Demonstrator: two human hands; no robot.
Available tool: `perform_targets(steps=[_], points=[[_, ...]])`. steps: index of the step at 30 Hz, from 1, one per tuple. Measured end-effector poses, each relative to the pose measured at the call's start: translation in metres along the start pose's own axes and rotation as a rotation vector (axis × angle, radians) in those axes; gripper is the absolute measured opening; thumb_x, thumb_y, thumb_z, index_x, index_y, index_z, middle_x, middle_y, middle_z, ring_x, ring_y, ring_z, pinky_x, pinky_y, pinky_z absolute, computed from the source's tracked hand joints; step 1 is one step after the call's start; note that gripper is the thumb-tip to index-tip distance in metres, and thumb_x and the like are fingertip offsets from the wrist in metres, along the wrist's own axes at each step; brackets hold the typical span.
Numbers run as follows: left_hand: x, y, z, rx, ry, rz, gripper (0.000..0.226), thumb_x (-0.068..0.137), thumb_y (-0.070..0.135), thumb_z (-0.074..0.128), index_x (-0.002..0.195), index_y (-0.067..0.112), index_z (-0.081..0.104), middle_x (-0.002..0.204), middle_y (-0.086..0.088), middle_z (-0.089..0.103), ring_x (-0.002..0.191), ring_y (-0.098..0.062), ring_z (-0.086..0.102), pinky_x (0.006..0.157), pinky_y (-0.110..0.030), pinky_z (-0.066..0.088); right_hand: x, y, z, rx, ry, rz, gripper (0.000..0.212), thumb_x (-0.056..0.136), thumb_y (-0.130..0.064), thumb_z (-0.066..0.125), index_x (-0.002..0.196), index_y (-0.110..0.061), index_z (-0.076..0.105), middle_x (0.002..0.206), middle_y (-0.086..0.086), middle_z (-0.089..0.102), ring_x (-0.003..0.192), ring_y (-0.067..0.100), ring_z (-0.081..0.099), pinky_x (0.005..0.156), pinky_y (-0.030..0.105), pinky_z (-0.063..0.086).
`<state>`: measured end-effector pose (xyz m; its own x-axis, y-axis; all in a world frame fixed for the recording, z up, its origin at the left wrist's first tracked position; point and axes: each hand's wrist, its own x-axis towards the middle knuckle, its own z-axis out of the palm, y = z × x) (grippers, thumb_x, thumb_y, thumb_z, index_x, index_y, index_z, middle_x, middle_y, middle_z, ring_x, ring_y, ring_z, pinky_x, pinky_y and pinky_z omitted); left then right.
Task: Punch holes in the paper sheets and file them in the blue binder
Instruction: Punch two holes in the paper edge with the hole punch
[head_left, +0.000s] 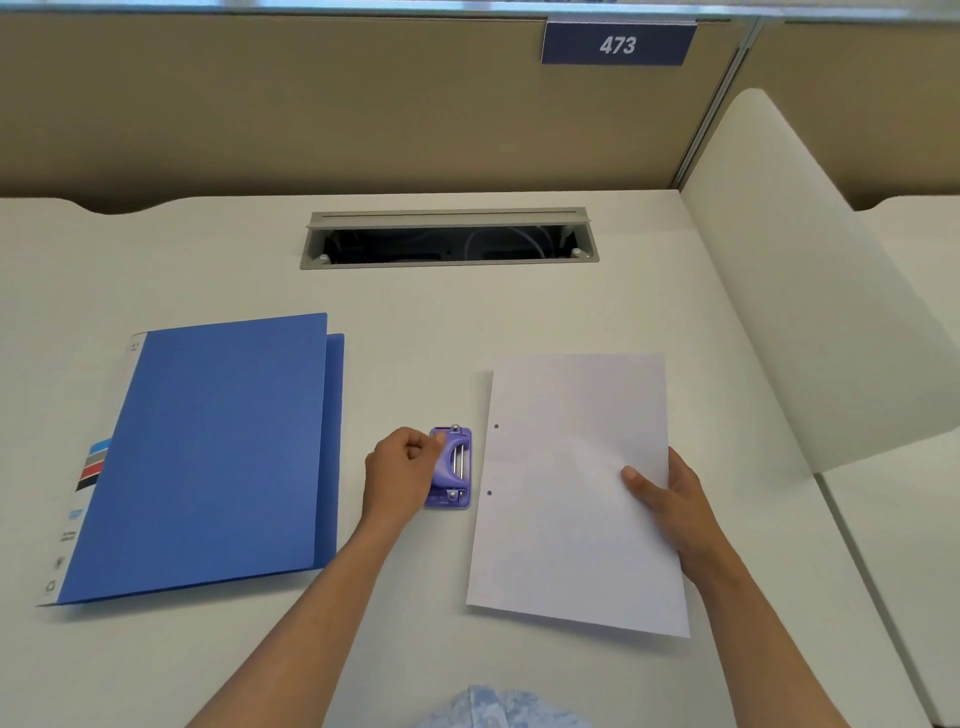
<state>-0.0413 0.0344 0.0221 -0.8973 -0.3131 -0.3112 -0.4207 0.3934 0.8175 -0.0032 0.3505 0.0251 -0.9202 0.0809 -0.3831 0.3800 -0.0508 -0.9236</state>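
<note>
A closed blue binder (218, 452) lies flat on the left of the desk. A small purple hole punch (453, 467) sits in the middle. My left hand (402, 470) is curled against its left side, thumb on its lever. Just right of the punch, white paper sheets (571, 493) lie with two punched holes along their left edge. My right hand (670, 504) grips the sheets at their right edge, thumb on top and fingers underneath.
The white desk (415, 332) has an open grey cable tray (449, 239) at the back centre. A beige partition with a sign reading 473 (617, 45) stands behind. A white rounded divider (810, 291) rises along the right side.
</note>
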Motion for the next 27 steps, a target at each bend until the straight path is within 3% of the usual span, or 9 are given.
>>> perform_targets(steps=[3, 12, 17, 22, 27], points=[[0.007, 0.004, 0.003, -0.133, -0.048, -0.052, 0.025, 0.091, 0.033, 0.064, 0.075, 0.014, 0.061, 0.076, -0.001, 0.065, 0.065, -0.016, 0.057, 0.057, -0.022, 0.043, -0.003, 0.0, -0.006, 0.037, 0.03, 0.001, 0.033, 0.092, -0.019, 0.07, 0.123, -0.03, 0.065, 0.121, 0.004, 0.073, 0.105, 0.032, 0.072, 0.087, 0.054, 0.058], [0.064, 0.049, 0.033, -0.243, -0.054, -0.044, 0.037, 0.088, 0.033, 0.067, 0.079, -0.003, 0.063, 0.07, -0.003, 0.061, 0.062, -0.017, 0.049, 0.06, -0.028, 0.039, 0.0, -0.006, -0.012, 0.099, 0.096, -0.028, 0.044, 0.086, -0.027, 0.071, 0.129, -0.029, 0.063, 0.125, 0.002, 0.072, 0.11, 0.03, 0.07, 0.094, 0.057, 0.054], [0.103, 0.08, 0.055, -0.221, -0.053, -0.023, 0.029, 0.088, 0.036, 0.065, 0.071, 0.012, 0.062, 0.069, 0.002, 0.062, 0.061, -0.015, 0.051, 0.058, -0.025, 0.041, 0.005, -0.001, -0.015, 0.115, 0.13, -0.026, 0.036, 0.086, -0.025, 0.071, 0.121, -0.035, 0.067, 0.121, -0.002, 0.073, 0.108, 0.025, 0.072, 0.086, 0.046, 0.059], [0.132, 0.103, 0.069, -0.215, -0.033, -0.024, 0.031, 0.088, 0.034, 0.064, 0.066, 0.014, 0.059, 0.069, 0.002, 0.061, 0.06, -0.014, 0.051, 0.054, -0.022, 0.041, 0.017, 0.007, -0.013, 0.096, 0.171, 0.011, 0.034, 0.093, -0.017, 0.068, 0.122, -0.033, 0.066, 0.121, -0.003, 0.074, 0.109, 0.025, 0.071, 0.097, 0.057, 0.052], [0.148, 0.118, 0.071, -0.214, 0.004, -0.027, 0.026, 0.089, 0.032, 0.064, 0.071, 0.013, 0.061, 0.075, 0.001, 0.063, 0.065, -0.014, 0.054, 0.054, -0.021, 0.04, 0.029, 0.006, -0.01, 0.104, 0.165, 0.034, 0.035, 0.091, -0.018, 0.07, 0.122, -0.032, 0.067, 0.12, 0.001, 0.074, 0.109, 0.028, 0.071, 0.097, 0.061, 0.051]])
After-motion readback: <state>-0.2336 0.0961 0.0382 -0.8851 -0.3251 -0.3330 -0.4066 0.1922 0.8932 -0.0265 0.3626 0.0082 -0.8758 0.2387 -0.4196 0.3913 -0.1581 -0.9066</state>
